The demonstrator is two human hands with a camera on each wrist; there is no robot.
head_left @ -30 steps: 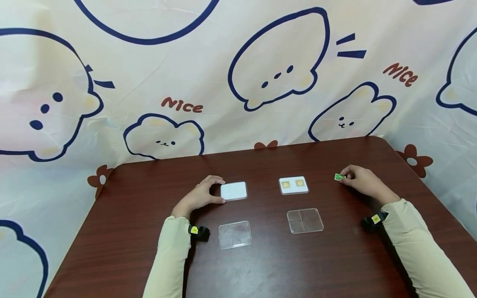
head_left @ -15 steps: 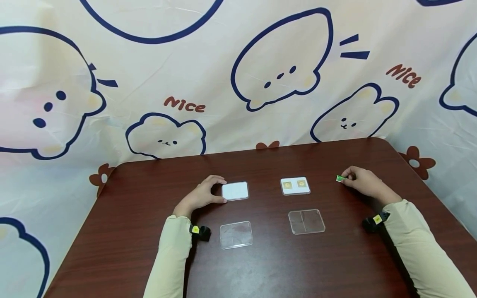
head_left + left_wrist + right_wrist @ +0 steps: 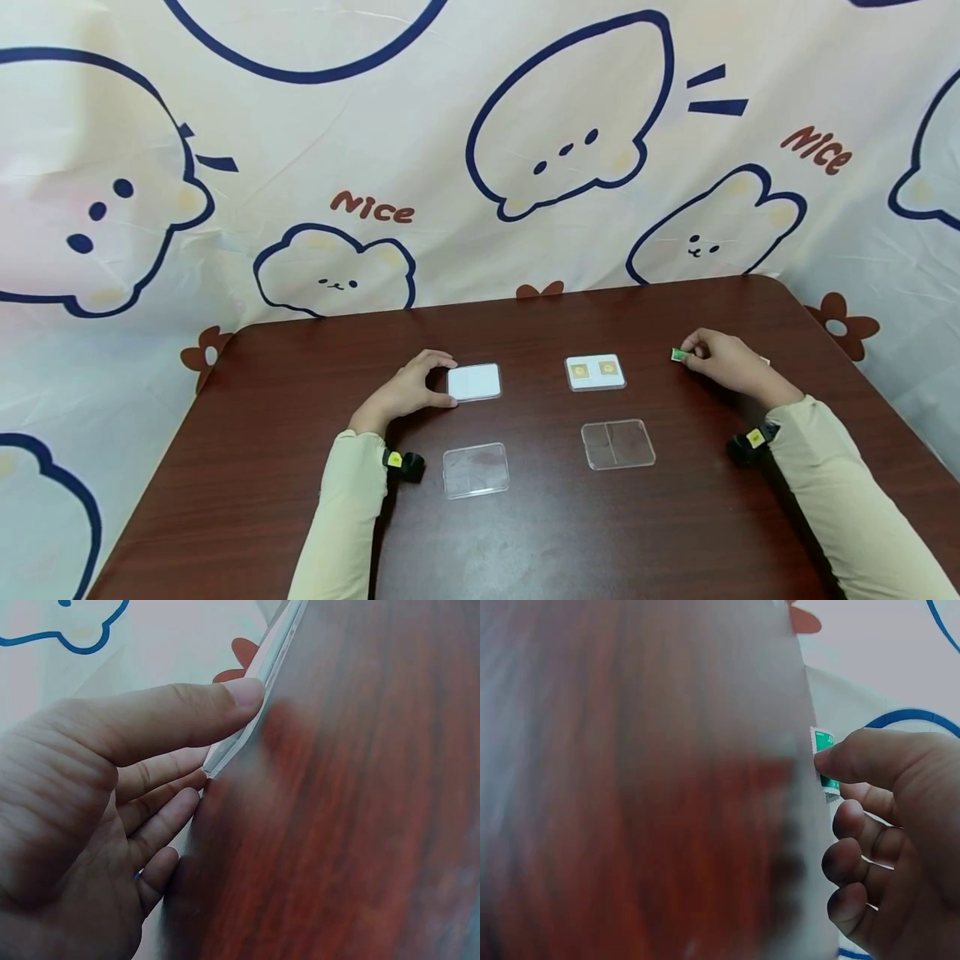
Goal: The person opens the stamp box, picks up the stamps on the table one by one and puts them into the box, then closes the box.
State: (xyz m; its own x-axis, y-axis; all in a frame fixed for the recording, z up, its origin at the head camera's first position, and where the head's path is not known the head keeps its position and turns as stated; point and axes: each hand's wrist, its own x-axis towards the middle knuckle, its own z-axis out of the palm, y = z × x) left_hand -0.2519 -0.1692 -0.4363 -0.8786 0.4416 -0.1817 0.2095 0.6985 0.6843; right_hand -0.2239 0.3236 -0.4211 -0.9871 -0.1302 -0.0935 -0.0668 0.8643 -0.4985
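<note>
From the head view, I see the left hand clamped on a white case on the tabletop. Left wrist: my hold is at its edge. Right wrist: the right hand pinches a green stamp.

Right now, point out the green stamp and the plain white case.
Green stamp [image 3: 824, 742]: right wrist view, on its printed face.
Plain white case [image 3: 474, 382]: head view, middle of its white top.
</note>
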